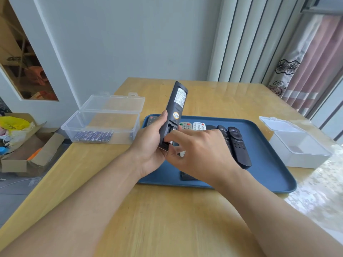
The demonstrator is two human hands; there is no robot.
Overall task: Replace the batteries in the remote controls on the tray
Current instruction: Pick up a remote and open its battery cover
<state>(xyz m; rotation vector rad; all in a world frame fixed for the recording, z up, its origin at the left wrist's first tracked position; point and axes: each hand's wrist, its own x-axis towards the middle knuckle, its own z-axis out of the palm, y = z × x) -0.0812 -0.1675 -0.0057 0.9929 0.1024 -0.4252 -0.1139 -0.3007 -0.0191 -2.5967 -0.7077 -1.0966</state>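
Observation:
My left hand (148, 145) grips a long black remote (175, 108) held back side up above the blue tray (269, 175). Its battery compartment (169, 133) is uncovered. My right hand (202, 151) has its fingertips pinched on a battery at the lower end of that compartment; the battery is mostly hidden. On the tray lie several more remotes: two light ones (193, 126) and black ones (239, 147). A dark flat piece (185, 176), probably the cover, lies on the tray under my right wrist.
A clear plastic box (104, 125) with its lid up stands left of the tray and holds several blue batteries (92, 136). A second clear box (300, 147), open, stands at the right. A cardboard box (24, 149) sits on the floor at the left.

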